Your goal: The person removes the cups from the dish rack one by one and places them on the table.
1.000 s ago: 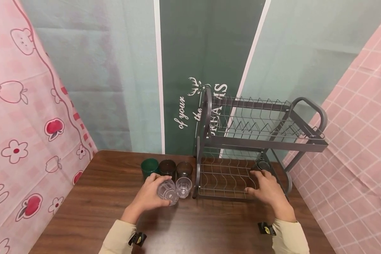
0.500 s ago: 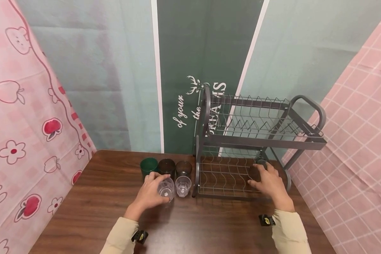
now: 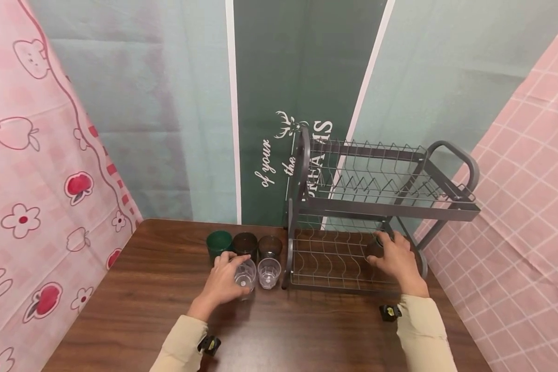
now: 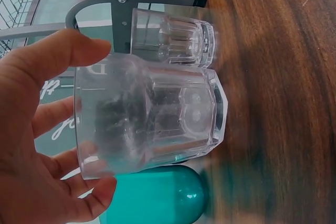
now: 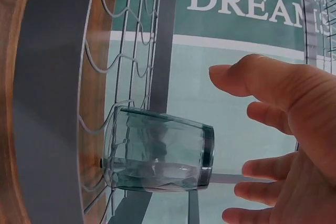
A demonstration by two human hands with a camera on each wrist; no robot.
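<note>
My left hand (image 3: 223,279) grips a clear drinking glass (image 4: 147,114) around its rim, thumb on one side and fingers on the other. The glass is upright, its faceted base at the tabletop. A similar, smaller-looking clear glass (image 3: 269,274) stands right beside it. At the lower tier of the grey dish rack (image 3: 386,207) is my right hand (image 3: 397,256), thumb and fingers spread apart. A bluish-grey glass (image 5: 157,150) sits upside down on that tier's wires, just off the fingertips, with a gap showing in the right wrist view. The hand largely hides it in the head view.
Behind the clear glasses stand a green cup (image 3: 219,243), a dark brown cup (image 3: 245,243) and a smoky grey-brown one (image 3: 270,245), in a row. The rack's left upright is close to them. Curtains hang behind the wooden table (image 3: 279,330) and along both sides.
The clear glass in my left hand has gone from tilted to upright beside its neighbour. My right hand has moved farther back into the rack, over the bluish-grey glass in the head view.
</note>
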